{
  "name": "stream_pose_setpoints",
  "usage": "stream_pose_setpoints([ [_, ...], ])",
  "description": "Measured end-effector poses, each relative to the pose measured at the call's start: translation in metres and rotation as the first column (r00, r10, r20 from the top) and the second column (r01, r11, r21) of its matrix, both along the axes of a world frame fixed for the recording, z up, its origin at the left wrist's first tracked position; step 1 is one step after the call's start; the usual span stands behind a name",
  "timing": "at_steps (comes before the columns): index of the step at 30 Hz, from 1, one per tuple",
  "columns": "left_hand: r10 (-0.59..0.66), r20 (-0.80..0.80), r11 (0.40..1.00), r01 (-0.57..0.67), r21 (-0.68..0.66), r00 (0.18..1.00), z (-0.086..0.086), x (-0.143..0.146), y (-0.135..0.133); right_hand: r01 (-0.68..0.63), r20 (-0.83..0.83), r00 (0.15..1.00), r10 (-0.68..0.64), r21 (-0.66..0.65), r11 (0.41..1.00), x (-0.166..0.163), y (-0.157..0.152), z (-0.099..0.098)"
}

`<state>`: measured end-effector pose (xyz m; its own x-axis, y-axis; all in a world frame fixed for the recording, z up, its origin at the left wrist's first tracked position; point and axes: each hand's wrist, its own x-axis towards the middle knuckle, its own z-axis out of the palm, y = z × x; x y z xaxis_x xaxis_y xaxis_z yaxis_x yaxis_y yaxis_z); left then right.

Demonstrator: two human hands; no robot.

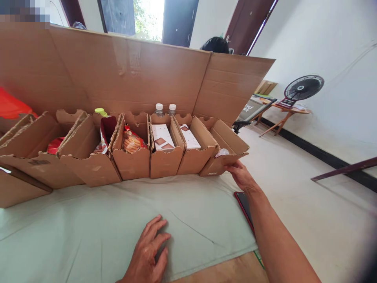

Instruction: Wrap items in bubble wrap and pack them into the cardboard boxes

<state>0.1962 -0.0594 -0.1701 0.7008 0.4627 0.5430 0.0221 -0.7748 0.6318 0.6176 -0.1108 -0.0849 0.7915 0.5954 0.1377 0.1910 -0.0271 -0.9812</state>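
Note:
My left hand (149, 249) lies flat on the pale green cloth (88, 220), fingers spread, holding nothing. My right hand (240, 175) reaches to the rightmost cardboard bin (226, 151), its fingers touching the bin's front edge; whether they grip it is hidden. Something clear and plastic-wrapped (222, 152) lies in that bin. Several open cardboard bins stand in a row: white boxes (161, 137) in two, a biscuit pack (132, 141) in one, red packets (55, 144) further left. Two capped bottles (165, 109) stand behind.
A tall cardboard wall (132, 74) stands behind the bins. A red-edged phone (244, 206) lies at the cloth's right edge under my forearm. Another person's dark hair (216, 44) shows above the wall. A fan (303, 87) and a small table stand at the right wall.

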Motion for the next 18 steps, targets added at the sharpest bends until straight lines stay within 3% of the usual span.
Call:
stream_pose_setpoints([
  [3,0.0,-0.01,1.0,0.0,-0.014,1.0,-0.001,-0.001,-0.001,0.188,0.087,0.977,-0.192,0.053,0.981,-0.018,-0.015,0.005],
  [5,0.003,-0.04,0.999,-0.004,-0.032,0.999,-0.001,-0.002,-0.002,0.347,0.146,0.92,-0.365,0.133,0.928,-0.037,-0.025,0.014],
  [7,0.003,-0.064,0.999,-0.006,-0.051,0.998,0.0,-0.003,-0.002,0.389,0.235,0.876,-0.421,0.172,0.905,-0.062,-0.028,0.028],
  [9,0.002,-0.073,0.998,-0.007,-0.057,0.997,0.0,-0.003,-0.003,0.269,0.356,0.886,-0.298,0.129,0.954,-0.089,-0.019,0.046],
  [11,0.005,-0.08,0.998,-0.01,-0.059,0.997,-0.001,-0.003,-0.003,0.082,0.451,0.889,-0.077,0.008,0.997,-0.113,-0.002,0.062],
  [13,0.013,-0.088,0.998,-0.018,-0.064,0.996,-0.002,-0.002,-0.004,-0.023,0.504,0.858,0.097,-0.151,0.988,-0.127,0.019,0.073],
  [16,0.017,-0.1,0.996,-0.025,-0.08,0.995,-0.003,-0.001,-0.003,0.009,0.584,0.778,0.232,-0.379,0.925,-0.129,0.046,0.079],
  [18,0.015,-0.114,0.995,-0.026,-0.094,0.993,-0.002,0.0,-0.003,0.044,0.616,0.743,0.26,-0.433,0.9,-0.124,0.057,0.078],
])
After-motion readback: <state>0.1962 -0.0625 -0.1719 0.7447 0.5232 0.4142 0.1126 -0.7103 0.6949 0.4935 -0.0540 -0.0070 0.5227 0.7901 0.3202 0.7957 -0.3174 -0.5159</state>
